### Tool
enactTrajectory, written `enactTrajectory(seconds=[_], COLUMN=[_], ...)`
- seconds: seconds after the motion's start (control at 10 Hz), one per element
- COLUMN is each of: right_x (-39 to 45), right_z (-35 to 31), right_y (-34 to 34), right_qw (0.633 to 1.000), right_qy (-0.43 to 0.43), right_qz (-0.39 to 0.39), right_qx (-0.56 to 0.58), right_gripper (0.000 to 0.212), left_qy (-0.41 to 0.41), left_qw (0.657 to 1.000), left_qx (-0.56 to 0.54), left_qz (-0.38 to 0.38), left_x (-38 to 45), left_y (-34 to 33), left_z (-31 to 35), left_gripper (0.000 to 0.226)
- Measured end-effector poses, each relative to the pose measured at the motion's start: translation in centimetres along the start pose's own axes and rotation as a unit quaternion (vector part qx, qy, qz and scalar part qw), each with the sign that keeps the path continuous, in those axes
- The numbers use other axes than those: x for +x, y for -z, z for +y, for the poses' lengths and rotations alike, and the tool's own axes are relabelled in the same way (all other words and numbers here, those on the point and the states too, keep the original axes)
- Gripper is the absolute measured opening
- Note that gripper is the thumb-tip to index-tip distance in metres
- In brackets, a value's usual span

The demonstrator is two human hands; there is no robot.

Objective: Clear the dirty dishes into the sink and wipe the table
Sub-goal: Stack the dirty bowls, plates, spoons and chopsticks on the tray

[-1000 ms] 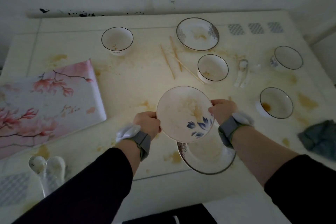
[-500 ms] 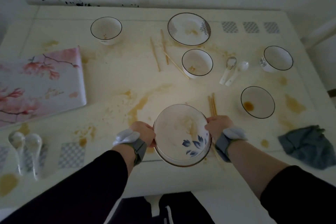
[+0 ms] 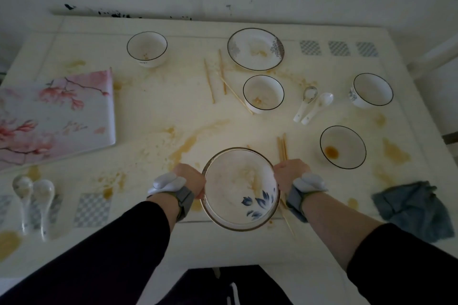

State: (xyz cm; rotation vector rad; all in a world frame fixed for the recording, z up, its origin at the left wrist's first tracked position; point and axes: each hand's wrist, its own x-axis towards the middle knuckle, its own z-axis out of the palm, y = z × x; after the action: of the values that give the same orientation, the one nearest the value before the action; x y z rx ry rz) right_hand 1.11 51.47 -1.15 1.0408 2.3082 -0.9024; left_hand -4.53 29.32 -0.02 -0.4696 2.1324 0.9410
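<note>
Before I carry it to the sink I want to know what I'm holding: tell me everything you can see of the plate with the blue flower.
The blue-flower plate is round, white and glossy, ceramic by its look, with blue petals near its front right edge and yellowish food smears at its middle. It sits on a second plate, whose thin dark rim shows around it. The left hand and right hand grip opposite sides near the table's front edge.

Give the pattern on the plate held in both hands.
White plate with blue flower petals near its lower right rim; head view, the only view.
</note>
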Motion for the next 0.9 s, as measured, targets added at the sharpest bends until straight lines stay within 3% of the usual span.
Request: enactTrajectory(seconds=[0.2, 0.3, 0.5, 0.7, 0.8, 0.9], right_x=[1.6, 2.9, 9.2, 17.6, 21.7, 24.8], right_z=[-1.0, -2.7, -7.5, -11.2, -13.0, -14.8], right_y=[1.2, 2.4, 7.8, 12.4, 13.2, 13.5], right_qw=[0.995, 0.982, 0.965, 0.974, 0.961, 0.981], right_qy=[0.067, 0.092, 0.132, 0.132, 0.081, 0.043], right_qz=[0.038, 0.124, 0.133, 0.102, 0.047, -0.028], right_qx=[0.069, 0.112, 0.183, 0.151, 0.262, 0.189], right_gripper=[0.033, 0.024, 0.021, 0.029, 0.013, 0.029], left_qy=[-0.109, -0.142, -0.151, -0.131, -0.12, -0.112], left_qw=[0.992, 0.986, 0.982, 0.981, 0.981, 0.982], left_qx=[0.031, 0.024, -0.038, -0.073, -0.073, -0.06], left_qz=[0.051, 0.081, 0.105, 0.125, 0.13, 0.138], left_x=[0.2, 0.3, 2.4, 5.9, 7.6, 9.5], left_y=[1.7, 2.0, 2.2, 1.2, 0.5, -0.2], left_z=[4.1, 6.6, 12.7, 17.7, 19.2, 20.4], left_gripper=[0.019, 0.015, 0.016, 0.011, 0.007, 0.012])
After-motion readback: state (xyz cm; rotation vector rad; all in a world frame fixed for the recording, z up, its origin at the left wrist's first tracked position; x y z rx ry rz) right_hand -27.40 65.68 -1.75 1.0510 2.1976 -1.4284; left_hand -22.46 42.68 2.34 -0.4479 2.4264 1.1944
